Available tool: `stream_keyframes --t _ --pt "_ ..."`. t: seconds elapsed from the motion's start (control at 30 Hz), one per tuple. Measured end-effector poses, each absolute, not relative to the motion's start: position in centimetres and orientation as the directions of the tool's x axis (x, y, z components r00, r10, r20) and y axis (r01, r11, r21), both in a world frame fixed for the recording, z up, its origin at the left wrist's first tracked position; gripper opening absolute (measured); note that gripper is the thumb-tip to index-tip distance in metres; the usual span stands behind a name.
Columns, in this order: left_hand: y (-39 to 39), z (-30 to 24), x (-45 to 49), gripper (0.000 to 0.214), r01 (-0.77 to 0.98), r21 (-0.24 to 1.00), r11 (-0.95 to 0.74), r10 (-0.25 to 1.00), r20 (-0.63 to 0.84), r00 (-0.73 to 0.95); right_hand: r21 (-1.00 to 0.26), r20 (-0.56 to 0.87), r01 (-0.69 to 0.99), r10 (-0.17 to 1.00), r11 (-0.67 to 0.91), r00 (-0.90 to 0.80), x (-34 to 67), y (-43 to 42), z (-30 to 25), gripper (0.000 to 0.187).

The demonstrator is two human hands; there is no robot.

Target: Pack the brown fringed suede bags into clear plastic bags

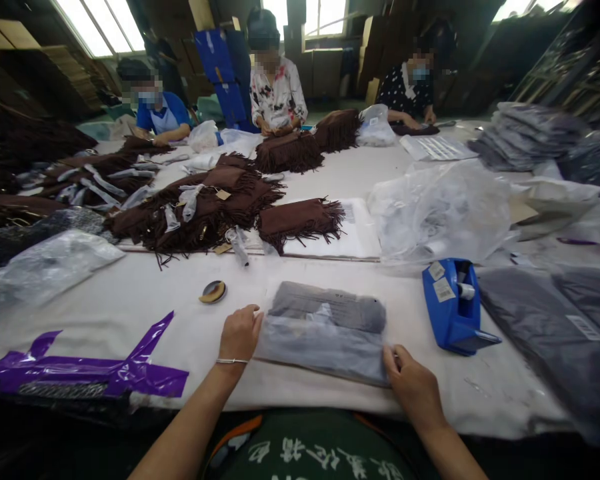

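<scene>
A folded dark grey scarf or garment in a clear plastic bag (pixel 325 333) lies flat on the white-covered table in front of me. My left hand (pixel 241 333), with a thin bracelet at the wrist, is closed at the bag's left edge. At the bag's lower right corner, my right hand (pixel 413 381) pinches the plastic between thumb and curled fingers. A blue tape dispenser (pixel 443 310) stands to the right of the bag. Beyond my left hand sits a small round dark dish (pixel 214 291) with a curved yellowish piece on it.
Purple tape (pixel 80 373) runs along the near left edge. Brown fringed scarves (pixel 205 200) are heaped ahead, with a folded one (pixel 300 220) beside them. Crumpled clear plastic (pixel 440 207) and bagged grey pieces (pixel 550 333) lie right. Three people work across the table.
</scene>
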State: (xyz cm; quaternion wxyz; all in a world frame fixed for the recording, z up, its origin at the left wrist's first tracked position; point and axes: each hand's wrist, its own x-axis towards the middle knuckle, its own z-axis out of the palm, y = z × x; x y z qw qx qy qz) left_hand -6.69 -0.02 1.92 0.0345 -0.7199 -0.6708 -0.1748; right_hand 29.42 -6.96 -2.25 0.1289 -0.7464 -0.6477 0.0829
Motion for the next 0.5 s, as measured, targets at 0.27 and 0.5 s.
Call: stream_keyframes --t 0.27,0.5 --pt "1.8 1.7 1.2 0.016 0.688 0.455 -0.565 0.825 0.331 0.459 -0.384 -0.056 0.899 0.978 -0.208 0.202 30.1 -5.8 -1.3 0.032" --pt "3.0 -0.1 1.0 0.016 0.648 0.524 -0.552 0.834 0.33 0.443 -0.834 0.075 0.465 0.773 -0.297 0.63 38.5 -6.2 1.7 0.04"
